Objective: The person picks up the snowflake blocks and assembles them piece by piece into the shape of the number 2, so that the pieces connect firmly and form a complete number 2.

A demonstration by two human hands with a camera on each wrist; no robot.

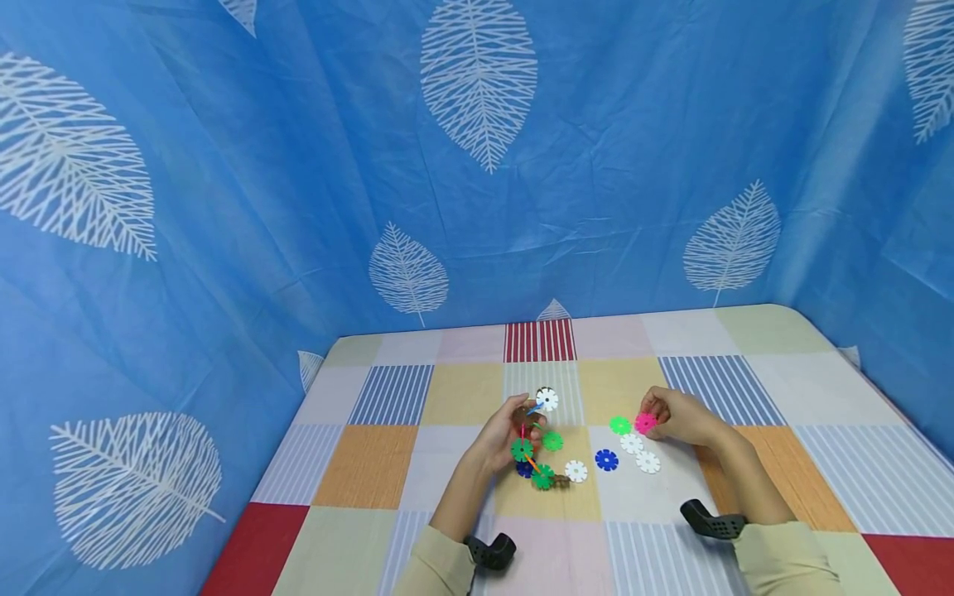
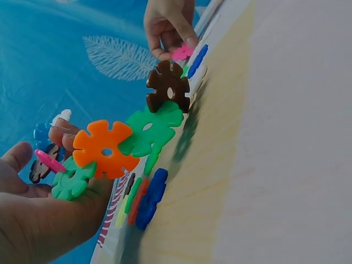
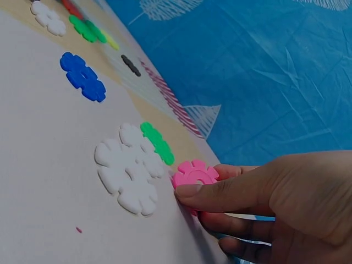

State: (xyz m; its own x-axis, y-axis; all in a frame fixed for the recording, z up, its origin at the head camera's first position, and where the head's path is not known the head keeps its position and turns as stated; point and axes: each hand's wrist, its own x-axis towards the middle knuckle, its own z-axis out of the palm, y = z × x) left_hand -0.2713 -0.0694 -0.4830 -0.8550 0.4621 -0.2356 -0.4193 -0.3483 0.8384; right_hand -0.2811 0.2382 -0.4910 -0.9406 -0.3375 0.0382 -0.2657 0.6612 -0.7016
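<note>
My left hand [image 1: 495,443] holds a chain of interlocked plastic snowflake discs. In the left wrist view an orange disc [image 2: 104,147], a green disc [image 2: 147,129] and a brown disc [image 2: 167,85] slot together at angles and stretch out past the palm. A white disc [image 1: 547,399] tops the chain near the fingertips. Between thumb and fingers, my right hand [image 1: 687,416] pinches a pink snowflake disc [image 3: 193,175] just at the tablecloth. Two overlapping white discs [image 3: 127,175] and a bright green disc [image 3: 157,144] lie right beside it.
A dark blue disc [image 1: 607,459] and another white disc [image 1: 576,471] lie between the hands. Near the left hand is a loose green disc [image 1: 552,440]. The patchwork tablecloth [image 1: 365,472] meets a blue leaf-print curtain [image 1: 596,165] at the back and sides.
</note>
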